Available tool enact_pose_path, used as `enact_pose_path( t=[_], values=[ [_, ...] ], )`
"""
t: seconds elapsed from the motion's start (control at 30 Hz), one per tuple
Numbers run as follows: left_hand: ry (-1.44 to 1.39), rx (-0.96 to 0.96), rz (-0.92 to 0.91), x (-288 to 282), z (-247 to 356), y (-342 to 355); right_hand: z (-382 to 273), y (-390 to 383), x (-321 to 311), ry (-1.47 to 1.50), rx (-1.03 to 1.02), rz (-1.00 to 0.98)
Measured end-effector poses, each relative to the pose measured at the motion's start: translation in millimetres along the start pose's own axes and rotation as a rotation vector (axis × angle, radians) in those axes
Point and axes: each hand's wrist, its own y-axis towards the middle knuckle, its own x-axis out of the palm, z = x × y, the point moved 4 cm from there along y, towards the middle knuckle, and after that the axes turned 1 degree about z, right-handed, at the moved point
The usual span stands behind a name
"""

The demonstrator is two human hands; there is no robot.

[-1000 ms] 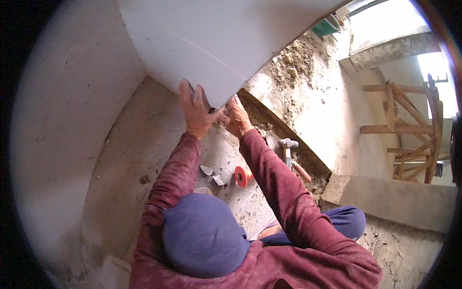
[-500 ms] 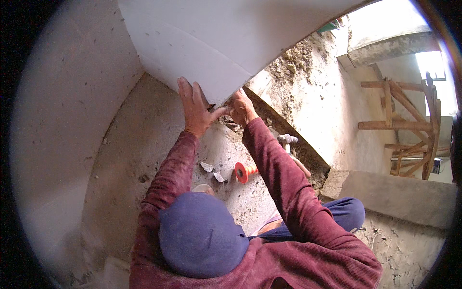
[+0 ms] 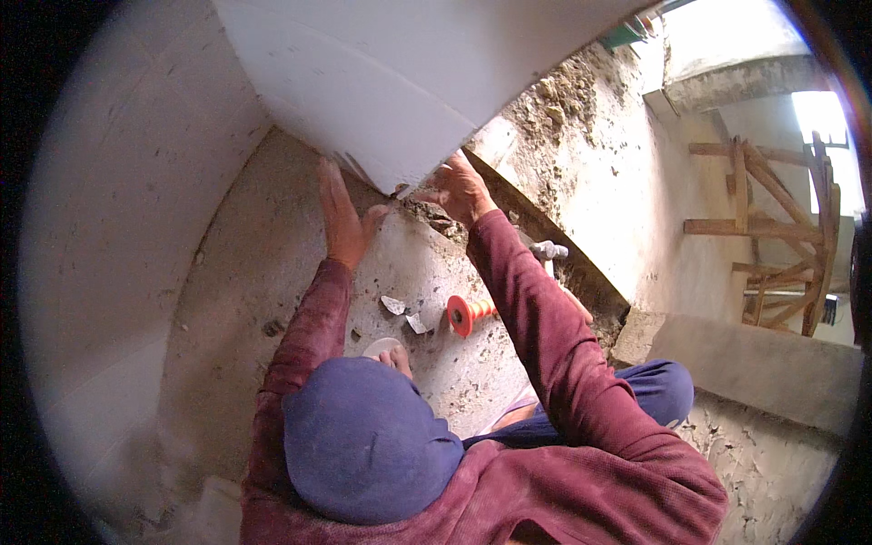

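Note:
A white wall panel [image 3: 354,86] comes down to a low corner in front of me. My left hand [image 3: 344,218] is beside its lower left edge, fingers stretched upward and thumb apart, holding nothing. At the right side of the corner is my right hand [image 3: 461,189], its thumb and fingers apart around the edge; some fingertips are hidden there. Rough mortar and rubble [image 3: 434,218] lie under the corner. Nearer to me, an orange spool [image 3: 463,315] rests on the floor beside two broken white pieces [image 3: 393,305].
A hammer [image 3: 549,250] lies by my right forearm, along a dark trench-like strip [image 3: 581,282]. Heaped soil [image 3: 556,113] lies beyond the corner. A wooden trestle [image 3: 763,222] stands at the right. A white wall [image 3: 118,227] rises on the left, and my blue-clad knee [image 3: 372,445] is close below.
My left hand has moved left and down, away from the corner, its thumb now apart from the right hand. My right hand stays by the corner, shifted slightly.

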Motion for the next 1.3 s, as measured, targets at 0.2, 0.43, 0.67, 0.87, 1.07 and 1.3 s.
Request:
enact_pose_path(
  t=[0.2,0.43,0.67,0.87,1.07,1.3],
  values=[
    [-0.007,0.063,0.015,17,17,15,-3,2,6,0.009,-0.047,0.114],
    [0.132,0.123,0.024,18,34,32,4,16,-16,-0.053,-0.164,0.089],
    [0.276,0.163,0.018,23,5,31,3,8,-6,-0.154,-0.306,0.254],
    [0.277,0.115,-0.05,27,6,32,9,20,-16,-0.162,-0.321,0.265],
    [0.123,-0.022,-0.051,21,24,32,8,7,-5,0.016,-0.127,0.155],
    [0.163,-0.086,-0.163,17,13,35,5,5,-9,0.001,-0.162,0.131]
  ],
)
